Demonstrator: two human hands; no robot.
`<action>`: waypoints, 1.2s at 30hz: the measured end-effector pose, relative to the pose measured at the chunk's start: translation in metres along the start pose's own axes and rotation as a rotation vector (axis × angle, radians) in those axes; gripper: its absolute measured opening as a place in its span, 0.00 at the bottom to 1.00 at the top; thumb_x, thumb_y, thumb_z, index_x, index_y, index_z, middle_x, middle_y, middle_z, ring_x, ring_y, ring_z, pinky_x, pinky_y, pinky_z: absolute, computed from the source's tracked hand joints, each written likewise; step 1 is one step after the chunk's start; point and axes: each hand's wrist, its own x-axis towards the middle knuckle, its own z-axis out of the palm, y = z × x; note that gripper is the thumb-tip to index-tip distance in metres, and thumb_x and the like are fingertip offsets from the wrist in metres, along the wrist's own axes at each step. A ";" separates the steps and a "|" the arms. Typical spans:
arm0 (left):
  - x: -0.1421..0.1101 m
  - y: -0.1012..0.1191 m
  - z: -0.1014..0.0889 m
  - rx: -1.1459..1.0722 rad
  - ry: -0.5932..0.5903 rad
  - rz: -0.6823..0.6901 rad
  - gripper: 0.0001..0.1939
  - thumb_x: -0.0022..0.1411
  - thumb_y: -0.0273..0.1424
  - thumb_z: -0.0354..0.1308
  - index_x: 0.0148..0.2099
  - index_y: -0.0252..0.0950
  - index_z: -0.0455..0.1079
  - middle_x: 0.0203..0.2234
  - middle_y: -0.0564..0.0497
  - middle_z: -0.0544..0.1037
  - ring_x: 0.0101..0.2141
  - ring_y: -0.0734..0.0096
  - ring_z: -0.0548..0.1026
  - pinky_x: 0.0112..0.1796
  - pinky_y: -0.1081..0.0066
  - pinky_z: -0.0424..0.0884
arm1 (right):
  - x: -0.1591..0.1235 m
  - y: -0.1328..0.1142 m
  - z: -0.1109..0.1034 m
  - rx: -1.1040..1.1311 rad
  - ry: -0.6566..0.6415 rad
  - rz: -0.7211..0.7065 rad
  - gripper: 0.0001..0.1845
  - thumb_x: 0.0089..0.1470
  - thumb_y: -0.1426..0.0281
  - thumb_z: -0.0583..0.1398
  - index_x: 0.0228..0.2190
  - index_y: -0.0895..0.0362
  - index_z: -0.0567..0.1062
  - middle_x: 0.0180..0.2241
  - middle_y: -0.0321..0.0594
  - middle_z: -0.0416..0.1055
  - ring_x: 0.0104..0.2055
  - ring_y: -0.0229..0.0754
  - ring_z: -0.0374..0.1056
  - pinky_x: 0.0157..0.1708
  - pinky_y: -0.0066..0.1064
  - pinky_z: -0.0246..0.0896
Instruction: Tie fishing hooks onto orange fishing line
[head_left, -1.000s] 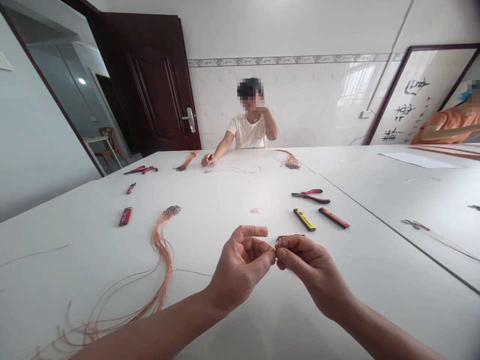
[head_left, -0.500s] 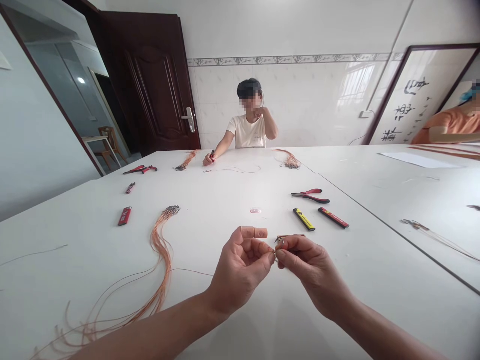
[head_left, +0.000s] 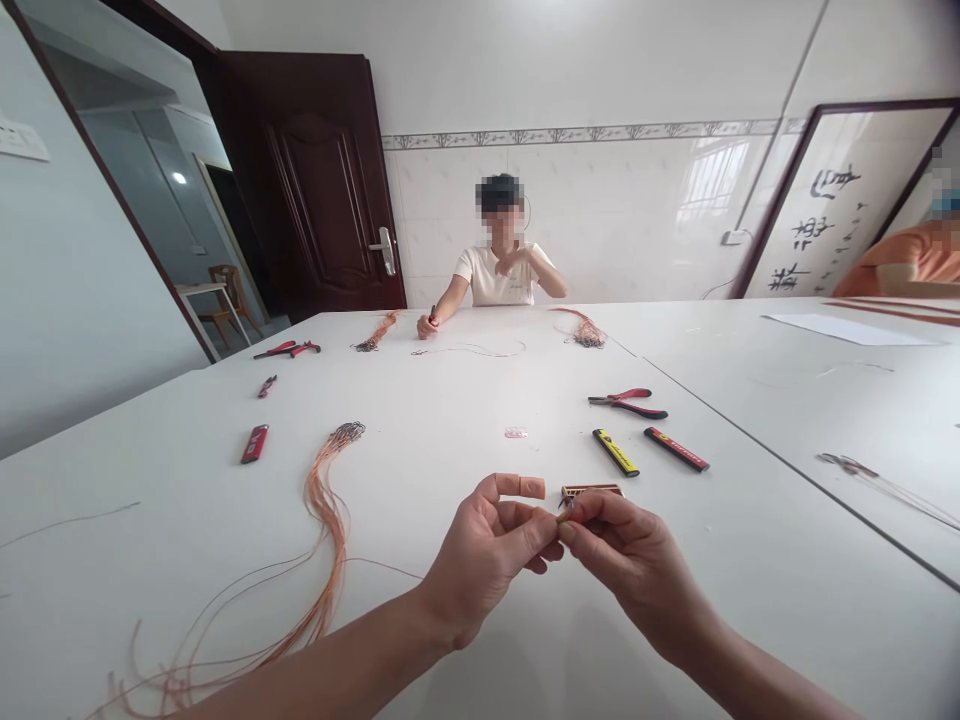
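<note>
My left hand [head_left: 495,545] is closed in a pinch, thumb pressed to a finger, with its upper finger stretched out and wrapped in tan covers. A thin orange cord seems to be in that pinch, mostly hidden by the fingers. My right hand [head_left: 630,555] meets it fingertip to fingertip, pinching a small metal piece [head_left: 568,506] whose dark hooked end sticks up. Just behind the fingers lies a small brown, gold-edged object [head_left: 592,491], partly covered. Left of my hands lies a bundle of orange cords [head_left: 319,500] with metal ends. One strand passes behind my left forearm.
Beyond my hands lie a yellow lighter [head_left: 616,453], a red-black lighter [head_left: 676,450] and pliers [head_left: 630,403]. A red lighter [head_left: 254,444], small cutters [head_left: 267,386] and more pliers [head_left: 289,349] lie left. A person [head_left: 502,270] sits opposite; another [head_left: 911,265] sits far right.
My view has tilted slightly, so everything sits a little lower. My hands stay pinched together; the left fingers have curled in more. The person opposite has lowered one hand from the face.
</note>
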 end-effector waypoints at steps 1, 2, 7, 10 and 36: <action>0.000 0.000 0.000 -0.002 -0.003 0.000 0.14 0.52 0.33 0.58 0.41 0.37 0.61 0.23 0.54 0.71 0.27 0.75 0.69 0.30 0.73 0.62 | 0.000 0.001 0.000 -0.011 0.002 0.012 0.07 0.48 0.68 0.58 0.23 0.57 0.66 0.23 0.35 0.67 0.28 0.37 0.65 0.29 0.29 0.60; 0.000 -0.001 0.000 -0.004 -0.010 0.000 0.13 0.53 0.32 0.58 0.41 0.37 0.62 0.23 0.54 0.71 0.27 0.76 0.69 0.30 0.73 0.62 | -0.001 0.001 0.000 -0.020 0.004 0.025 0.07 0.49 0.68 0.57 0.23 0.57 0.66 0.23 0.36 0.67 0.28 0.37 0.65 0.29 0.29 0.59; -0.001 -0.002 0.003 -0.004 -0.012 0.036 0.11 0.53 0.31 0.57 0.40 0.37 0.62 0.22 0.55 0.70 0.27 0.76 0.69 0.30 0.72 0.63 | -0.004 0.002 0.002 -0.038 0.030 0.069 0.08 0.49 0.68 0.56 0.22 0.56 0.64 0.22 0.36 0.68 0.29 0.38 0.65 0.30 0.31 0.59; -0.001 -0.003 0.005 0.010 0.004 0.078 0.11 0.54 0.30 0.57 0.40 0.37 0.61 0.23 0.54 0.70 0.28 0.75 0.69 0.30 0.72 0.63 | -0.004 0.003 0.004 -0.025 0.067 0.077 0.08 0.48 0.68 0.56 0.21 0.56 0.63 0.22 0.35 0.68 0.29 0.39 0.65 0.29 0.31 0.58; 0.004 -0.006 -0.003 -0.029 0.185 0.115 0.13 0.55 0.32 0.55 0.43 0.38 0.58 0.25 0.54 0.70 0.29 0.76 0.69 0.32 0.72 0.65 | -0.057 -0.036 -0.001 0.082 -0.127 -0.139 0.13 0.47 0.58 0.57 0.21 0.54 0.69 0.22 0.38 0.62 0.29 0.39 0.61 0.31 0.31 0.58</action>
